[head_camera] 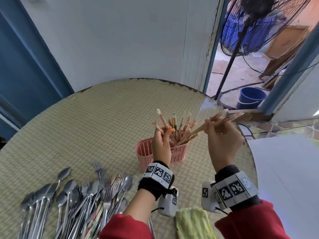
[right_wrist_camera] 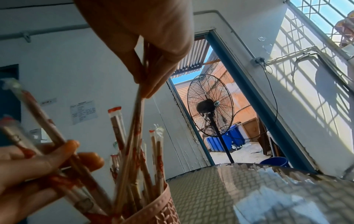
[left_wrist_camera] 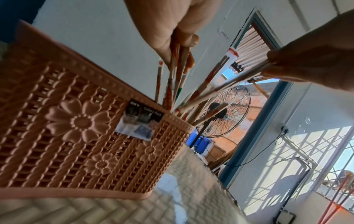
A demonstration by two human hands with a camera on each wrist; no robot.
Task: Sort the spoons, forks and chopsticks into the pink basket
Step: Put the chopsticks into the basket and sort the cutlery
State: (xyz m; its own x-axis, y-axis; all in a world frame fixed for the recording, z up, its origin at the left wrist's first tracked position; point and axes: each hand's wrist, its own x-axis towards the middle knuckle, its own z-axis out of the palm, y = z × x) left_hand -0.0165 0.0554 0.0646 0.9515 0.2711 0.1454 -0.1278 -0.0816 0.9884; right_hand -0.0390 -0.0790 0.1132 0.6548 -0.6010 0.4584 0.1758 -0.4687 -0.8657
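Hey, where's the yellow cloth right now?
In the head view the yellow cloth lies on the table at the near edge, between the person's forearms, right of the pile of spoons and forks.

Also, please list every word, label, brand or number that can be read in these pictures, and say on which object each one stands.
"Cutlery Rack": white letters on the black sticker on the pink basket; the sticker's other print is too blurred.
Paper notice on the wall: too small to read.
Badge at the hub of the standing fan: too small.
Red print on the chopstick wrappers: blurred.
Wrist markers: black-and-white patterns, no words.
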